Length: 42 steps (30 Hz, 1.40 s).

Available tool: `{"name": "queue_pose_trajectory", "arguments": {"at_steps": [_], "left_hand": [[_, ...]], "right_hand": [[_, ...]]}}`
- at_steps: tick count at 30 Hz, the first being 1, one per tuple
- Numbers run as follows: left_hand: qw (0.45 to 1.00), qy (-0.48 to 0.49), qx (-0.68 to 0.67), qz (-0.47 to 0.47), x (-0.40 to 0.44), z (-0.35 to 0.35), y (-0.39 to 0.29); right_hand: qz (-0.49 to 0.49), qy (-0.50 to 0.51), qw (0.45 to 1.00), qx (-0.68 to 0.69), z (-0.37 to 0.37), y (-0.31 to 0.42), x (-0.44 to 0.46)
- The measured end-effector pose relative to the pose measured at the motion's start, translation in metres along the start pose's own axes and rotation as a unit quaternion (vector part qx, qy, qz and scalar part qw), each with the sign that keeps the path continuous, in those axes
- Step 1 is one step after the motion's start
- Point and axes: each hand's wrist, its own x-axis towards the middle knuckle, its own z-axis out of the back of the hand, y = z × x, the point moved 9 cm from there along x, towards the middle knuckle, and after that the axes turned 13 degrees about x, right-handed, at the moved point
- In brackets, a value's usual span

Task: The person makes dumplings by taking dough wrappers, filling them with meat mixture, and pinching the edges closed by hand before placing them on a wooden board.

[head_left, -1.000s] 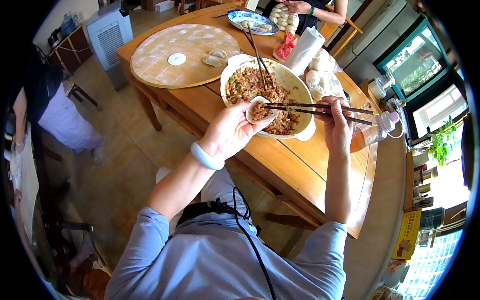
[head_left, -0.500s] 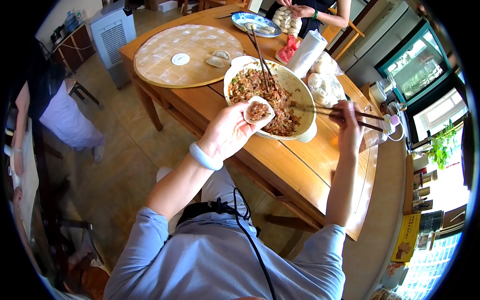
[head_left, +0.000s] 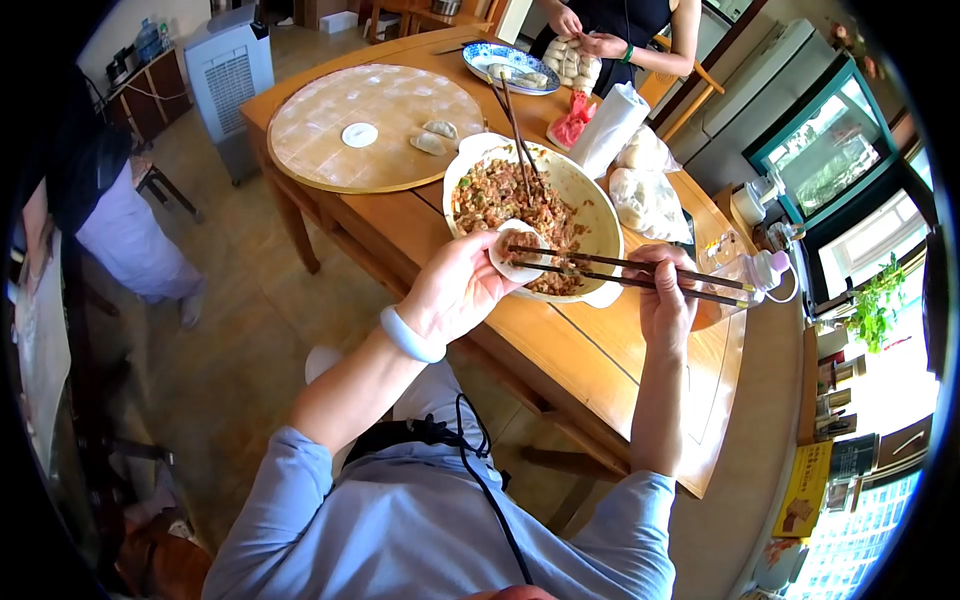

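Observation:
My left hand (head_left: 455, 275) holds a round dumpling wrapper (head_left: 508, 268) over the near edge of the bowl, with a portion of meat filling (head_left: 524, 243) on it. In my right hand (head_left: 664, 292) is a pair of chopsticks (head_left: 610, 269), their tips at the filling on the wrapper. The white bowl (head_left: 590, 200) contains chopped meat filling, and a second pair of chopsticks (head_left: 512, 125) stands in it. Left of the bowl, a floured round board (head_left: 320, 125) carries one flat wrapper (head_left: 360, 135) and two folded dumplings (head_left: 432, 139).
Behind the bowl are a blue-patterned plate (head_left: 490, 58) with dumplings, watermelon pieces (head_left: 574, 122), a paper roll (head_left: 610, 130) and plastic bags (head_left: 645, 200). A clear bottle (head_left: 735, 275) stands at right. Another person's hands (head_left: 590, 38) work across the table; someone else stands at left.
My right hand has moved left and slightly down, bringing the chopstick tips from the bowl's right side to the filled wrapper. My left hand has barely moved, still holding the wrapper.

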Motion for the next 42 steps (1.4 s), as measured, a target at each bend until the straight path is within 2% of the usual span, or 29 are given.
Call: {"name": "queue_pose_trajectory", "arguments": {"at_steps": [6, 10, 13, 18, 19, 20, 22, 25, 31, 33, 37, 42], "left_hand": [[1.0, 0.012, -0.011, 0.001, 0.001, 0.0, 0.0], [1.0, 0.008, -0.012, -0.003, 0.001, -0.001, 0.001], [1.0, -0.003, -0.008, -0.003, 0.001, 0.0, 0.002], [1.0, -0.019, 0.009, -0.016, 0.001, 0.009, -0.002], [1.0, -0.024, 0.003, -0.018, 0.0, 0.008, -0.003], [0.999, -0.029, -0.004, -0.02, -0.001, 0.008, -0.004], [1.0, -0.026, -0.005, -0.013, -0.002, 0.007, -0.003], [1.0, -0.014, -0.013, -0.013, 0.0, 0.007, -0.004], [1.0, -0.011, -0.005, -0.005, 0.002, 0.007, 0.001], [1.0, -0.01, -0.008, 0.002, 0.001, 0.004, 0.003], [1.0, 0.013, -0.022, 0.011, -0.002, -0.005, 0.004], [1.0, 0.002, -0.014, 0.005, -0.002, 0.002, 0.003]], "right_hand": [[-0.033, -0.024, 0.999, 0.029, 0.011, -0.02, -0.003], [-0.073, -0.09, 0.991, 0.065, 0.023, -0.036, -0.005], [-0.077, -0.141, 0.974, 0.161, 0.037, -0.041, -0.002], [-0.017, -0.181, 0.945, 0.272, 0.062, -0.018, 0.006], [-0.011, -0.184, 0.952, 0.245, 0.069, -0.015, 0.007], [-0.039, -0.195, 0.976, 0.083, 0.085, -0.017, 0.006], [-0.086, -0.189, 0.958, -0.196, 0.096, -0.019, 0.004], [-0.051, -0.231, 0.96, -0.148, 0.098, -0.013, -0.003], [0.003, -0.149, 0.989, 0.005, 0.066, 0.0, -0.002], [0.005, -0.132, 0.989, 0.06, 0.053, -0.005, 0.001], [-0.056, -0.123, 0.989, 0.063, 0.037, -0.027, 0.002], [-0.036, -0.115, 0.987, 0.107, 0.032, -0.022, 0.005]]}}
